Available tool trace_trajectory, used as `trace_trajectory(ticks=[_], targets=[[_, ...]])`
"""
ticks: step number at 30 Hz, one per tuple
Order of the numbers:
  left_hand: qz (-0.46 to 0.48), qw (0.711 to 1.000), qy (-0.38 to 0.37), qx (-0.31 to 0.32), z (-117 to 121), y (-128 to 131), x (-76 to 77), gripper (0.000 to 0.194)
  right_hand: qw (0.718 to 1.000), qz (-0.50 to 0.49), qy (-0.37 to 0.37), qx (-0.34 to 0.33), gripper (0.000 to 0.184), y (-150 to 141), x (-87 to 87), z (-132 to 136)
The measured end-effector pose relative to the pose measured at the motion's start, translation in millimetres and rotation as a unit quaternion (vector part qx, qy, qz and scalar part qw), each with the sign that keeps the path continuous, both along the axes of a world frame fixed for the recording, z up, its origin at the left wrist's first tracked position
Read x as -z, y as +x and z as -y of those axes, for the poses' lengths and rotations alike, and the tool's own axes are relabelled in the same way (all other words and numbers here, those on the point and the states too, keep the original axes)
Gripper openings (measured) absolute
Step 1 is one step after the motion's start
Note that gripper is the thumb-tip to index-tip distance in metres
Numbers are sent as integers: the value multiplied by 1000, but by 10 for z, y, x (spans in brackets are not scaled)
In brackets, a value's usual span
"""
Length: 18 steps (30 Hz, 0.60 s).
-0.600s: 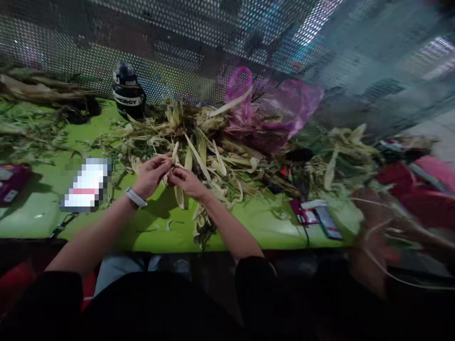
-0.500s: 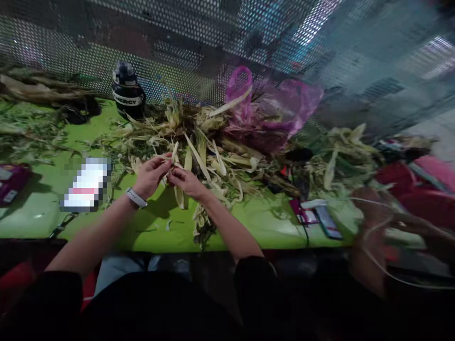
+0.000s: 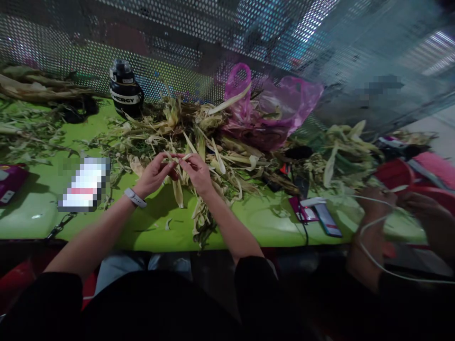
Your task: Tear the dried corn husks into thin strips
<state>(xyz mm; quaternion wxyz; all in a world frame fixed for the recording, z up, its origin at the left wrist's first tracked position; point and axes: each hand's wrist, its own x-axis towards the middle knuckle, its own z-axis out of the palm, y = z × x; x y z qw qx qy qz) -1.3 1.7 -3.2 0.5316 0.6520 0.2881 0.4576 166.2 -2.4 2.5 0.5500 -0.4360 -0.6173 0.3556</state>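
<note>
My left hand, with a white band on its wrist, is closed in a pinch. Beside it, my right hand is also closed, thumb against fingers. Between the fingertips of both shows part of a pale strip of corn husk; the rest is hidden. Just below the hands a broad, pale husk leaf lies on the green tabletop. Behind them spreads a heap of dry corn husks, with long pale pieces sticking out.
A black bottle and a pink plastic bag stand at the back before a perforated metal screen. A bright phone lies left. Another phone lies right, near a co-worker's hands and a white cable.
My right hand has risen and turned, its fingers now higher and closer over the strip. My left hand has shifted slightly. At the right, the co-worker's hands have moved a little.
</note>
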Motion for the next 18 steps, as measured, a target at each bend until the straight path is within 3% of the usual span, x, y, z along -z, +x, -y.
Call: trace_trajectory(ticks=[2, 6, 9, 13, 18], targets=[[-29, 999, 12, -19, -2, 1, 22, 35, 995, 52, 62, 63, 23, -30, -4, 44], [-11, 999, 37, -1, -20, 8, 79, 35, 974, 135, 157, 87, 20, -15, 10, 78], [10, 998, 64, 10, -12, 14, 82, 33, 933, 238, 240, 121, 22, 17, 31, 97], [11, 993, 95, -70, 49, 33, 38, 39, 869, 367, 316, 106, 23, 36, 85, 129], [101, 993, 10, -55, 116, 66, -13, 45, 824, 420, 368, 93, 23, 53, 121, 158]])
